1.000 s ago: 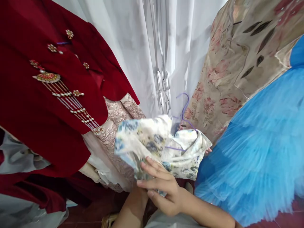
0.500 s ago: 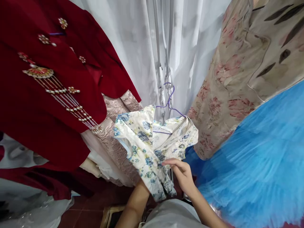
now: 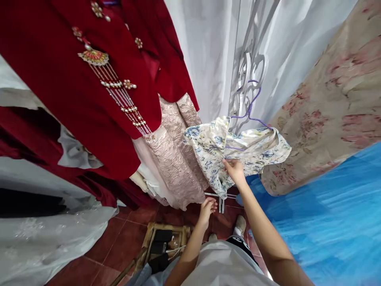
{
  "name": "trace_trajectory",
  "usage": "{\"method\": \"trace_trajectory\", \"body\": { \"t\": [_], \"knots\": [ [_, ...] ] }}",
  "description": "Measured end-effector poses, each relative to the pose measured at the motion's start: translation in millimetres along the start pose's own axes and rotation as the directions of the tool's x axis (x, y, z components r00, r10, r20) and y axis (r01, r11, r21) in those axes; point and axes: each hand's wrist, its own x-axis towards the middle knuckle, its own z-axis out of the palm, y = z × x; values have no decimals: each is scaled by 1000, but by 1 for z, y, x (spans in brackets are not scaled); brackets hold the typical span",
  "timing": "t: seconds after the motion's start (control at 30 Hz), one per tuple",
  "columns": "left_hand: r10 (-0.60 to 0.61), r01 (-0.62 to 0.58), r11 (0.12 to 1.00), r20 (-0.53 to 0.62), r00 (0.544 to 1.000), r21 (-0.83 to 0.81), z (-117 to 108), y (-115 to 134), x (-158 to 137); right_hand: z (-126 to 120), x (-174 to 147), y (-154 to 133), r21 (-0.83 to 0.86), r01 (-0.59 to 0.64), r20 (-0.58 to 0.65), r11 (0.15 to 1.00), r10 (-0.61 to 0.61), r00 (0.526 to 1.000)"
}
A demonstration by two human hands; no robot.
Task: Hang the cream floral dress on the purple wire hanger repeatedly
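Observation:
A white sleeveless top (image 3: 205, 139) with blue flowers hangs on a purple hanger (image 3: 249, 115) in the middle of the head view. My right hand (image 3: 235, 171) is on its front, thumb and fingers closed on the cloth near the neckline's crossing. Lower and to the left, my left hand (image 3: 207, 210) is apart from the top, its fingers loosely bent with nothing visible in them. The hanger's hook is on a white metal stand (image 3: 247, 67).
Left hangs a dark red garment (image 3: 119, 127) with beaded ornaments, beside a pink textured dress (image 3: 175, 163). Right are a beige floral dress (image 3: 315, 119) and blue tulle (image 3: 321, 214). A wooden-framed piece (image 3: 149, 238) holding dark items stands on the red tiled floor (image 3: 110, 238).
My left hand has come out from behind the top and now shows below it. My right hand has closed on the cloth. The view has shifted, showing more floor.

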Motion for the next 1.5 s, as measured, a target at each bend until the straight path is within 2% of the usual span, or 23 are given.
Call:
{"method": "trace_trajectory", "body": {
  "t": [0.13,0.3,0.37,0.47,0.53,0.67,0.7,0.77,0.8,0.87,0.97,1.03,1.1,1.17,1.23,1.3,1.43,1.5],
  "knots": [
    [38,-39,999,223,974,0,21,-10,-13,25,21,-4,99,-14,-96,995,24,995],
    [40,-74,993,325,945,93,20,-12,-24,39,30,3,121,5,-215,993,22,976],
    [73,-113,988,330,941,103,18,-9,-26,38,33,6,39,25,-300,999,-13,954],
    [110,-156,981,334,936,113,16,-8,-27,33,37,9,-179,77,-412,981,-146,899],
    [122,-175,976,341,932,129,13,-11,-28,28,40,9,-242,120,-401,963,-212,891],
    [128,-204,961,357,925,186,7,-24,-27,20,35,12,-185,183,-290,966,-232,929],
    [155,-239,950,358,921,202,5,-25,-27,19,31,13,-157,193,-254,969,-229,940],
    [289,-379,893,337,896,242,5,-20,-26,17,17,17,-96,207,-184,974,-222,958],
    [384,-469,841,315,868,268,7,-14,-25,15,7,20,-72,209,-155,975,-218,964],
    [585,-642,696,264,767,321,16,7,-21,12,-15,25,-28,215,-114,976,-217,970],
    [804,-819,443,244,543,363,41,47,-13,2,-52,31,-7,278,-88,961,-277,957],
    [880,-884,305,249,404,355,62,70,-8,-7,-73,31,-91,364,-80,927,-371,925],
    [908,-915,222,273,320,336,80,86,-7,-18,-89,27,-220,457,-50,862,-478,877],
    [906,-933,182,317,282,310,91,93,-11,-32,-96,18,-312,547,14,777,-572,820],
    [893,-943,176,358,274,282,95,92,-19,-48,-95,4,-369,626,72,687,-650,756],
    [878,-943,205,375,296,264,93,87,-30,-65,-85,-16,-422,675,85,605,-715,694],
    [849,-922,279,381,367,269,88,77,-54,-87,-49,-73,-527,686,7,501,-805,593],
    [842,-920,291,386,376,262,87,74,-63,-91,-28,-106,-560,667,-40,492,-820,571]
  ]
}}
